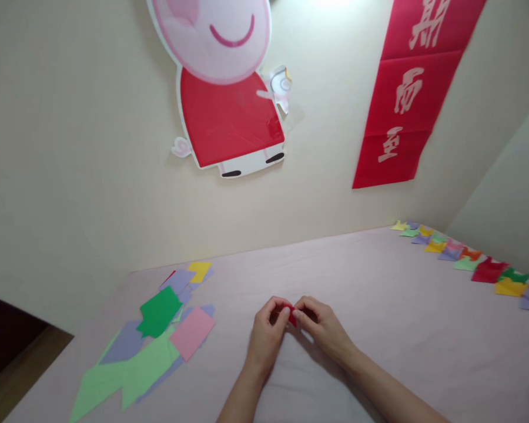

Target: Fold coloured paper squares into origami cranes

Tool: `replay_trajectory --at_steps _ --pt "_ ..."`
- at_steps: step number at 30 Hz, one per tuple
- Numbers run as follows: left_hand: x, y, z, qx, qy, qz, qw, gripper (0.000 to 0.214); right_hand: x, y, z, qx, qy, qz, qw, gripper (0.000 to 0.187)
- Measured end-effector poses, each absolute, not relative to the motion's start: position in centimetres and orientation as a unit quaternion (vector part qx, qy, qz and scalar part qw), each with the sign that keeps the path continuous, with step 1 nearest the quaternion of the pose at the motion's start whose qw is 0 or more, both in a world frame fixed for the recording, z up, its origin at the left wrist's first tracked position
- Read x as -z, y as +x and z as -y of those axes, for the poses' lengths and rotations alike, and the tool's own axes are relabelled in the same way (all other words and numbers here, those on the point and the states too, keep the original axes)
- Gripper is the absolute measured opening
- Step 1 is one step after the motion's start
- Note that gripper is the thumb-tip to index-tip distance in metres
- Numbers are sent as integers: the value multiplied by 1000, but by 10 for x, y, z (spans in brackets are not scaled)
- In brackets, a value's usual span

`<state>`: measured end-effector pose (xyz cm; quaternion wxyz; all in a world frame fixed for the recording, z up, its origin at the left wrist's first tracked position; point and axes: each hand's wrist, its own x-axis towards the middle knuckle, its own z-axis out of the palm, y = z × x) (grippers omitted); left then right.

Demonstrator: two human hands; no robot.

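Note:
A small folded piece of red paper point(293, 317) is pinched between my two hands, low in the middle of the view. My left hand point(268, 329) grips its left side with thumb and forefinger. On the other side, my right hand point(324, 326) holds it the same way, fingertips almost meeting the left ones. Fingers cover much of the paper, so its full folded shape is hidden. Both hands are just above the pale pink cloth point(357, 276) of the work surface.
At left lie loose paper sheets: green point(159, 311), pink point(193, 333), light green point(145, 367), purple point(123, 343) and yellow point(200, 271). Folded paper pieces point(489, 270) line the right edge. On the wall hang a cartoon pig cutout point(231, 117) and a red banner point(401, 111).

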<state>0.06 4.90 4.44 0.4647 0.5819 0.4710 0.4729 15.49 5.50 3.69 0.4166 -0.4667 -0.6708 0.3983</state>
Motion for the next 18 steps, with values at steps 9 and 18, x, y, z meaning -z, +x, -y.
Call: replay_trajectory --at_steps 9,18 --pt "-37 -3 -50 -474 596 -455 462 13 -37 156 -56 -445 -454 634 440 27" --pt "-36 -1 -51 -479 581 -494 434 18 -33 157 -58 -493 -434 592 466 28"
